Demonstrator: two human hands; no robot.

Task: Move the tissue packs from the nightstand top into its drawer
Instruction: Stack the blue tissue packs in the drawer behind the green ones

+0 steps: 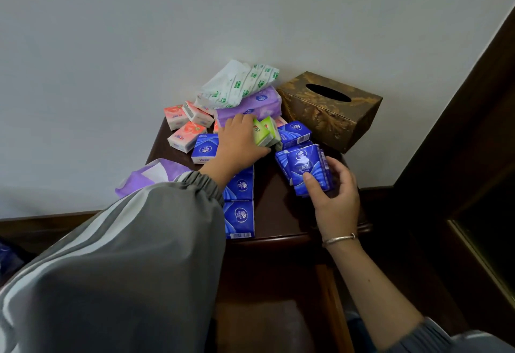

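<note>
The dark brown wooden nightstand (281, 213) stands against a white wall, and its top is crowded with tissue packs. The left hand (239, 143), in a grey sleeve with pale stripes (139, 241), reaches to the middle of the top and closes on two lime-green tissue packs (264, 131), thumb on their near side and fingers on the far side, against a large purple soft tissue pack (256, 104). The right hand (334, 193), with a thin metal bracelet (338, 239) at the wrist, grips a tilted small stack of blue tissue packs (302, 164) over the right part of the top, thumb pressed on the front face and fingers curled behind.

On the purple pack lies a white soft pack printed in green (237, 85). Coral-pink packs (185, 131) sit at the back left corner. Two blue packs (239, 202) lie end to end by the front edge, partly under the sleeve. Another blue pack (294, 132) rests just beside the green ones, and one more (204, 147) lies left of the hand. A second purple pack (150, 174) overhangs the left edge. A brown and gold tissue box (331, 110) fills the back right corner. Below the front edge the drawer (331, 297) is pulled out.
</note>
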